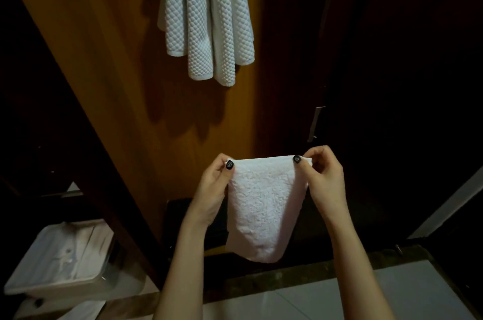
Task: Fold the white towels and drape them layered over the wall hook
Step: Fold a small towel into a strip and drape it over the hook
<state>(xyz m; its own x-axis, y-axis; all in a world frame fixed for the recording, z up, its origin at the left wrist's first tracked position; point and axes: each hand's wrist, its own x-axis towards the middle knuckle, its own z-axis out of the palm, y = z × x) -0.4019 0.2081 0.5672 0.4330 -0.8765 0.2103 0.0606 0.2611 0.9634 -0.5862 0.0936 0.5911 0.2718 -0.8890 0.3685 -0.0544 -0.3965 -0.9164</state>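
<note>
Both hands are pinching the top corners of a small white terry towel (pixel 264 204). The left hand (pixel 213 186) is gripping the left corner between thumb and fingers, and the right hand (pixel 322 178) is doing the same on the right corner, so the towel is hanging down folded between them, out in the air in front of the wooden wall panel (pixel 117 63). Higher up on that panel, waffle-textured white towels (pixel 206 18) are already hanging in layers. A pale bin (pixel 60 257) is sitting low on the left, and a metal door handle (pixel 315 123) is showing off to the right.
</note>
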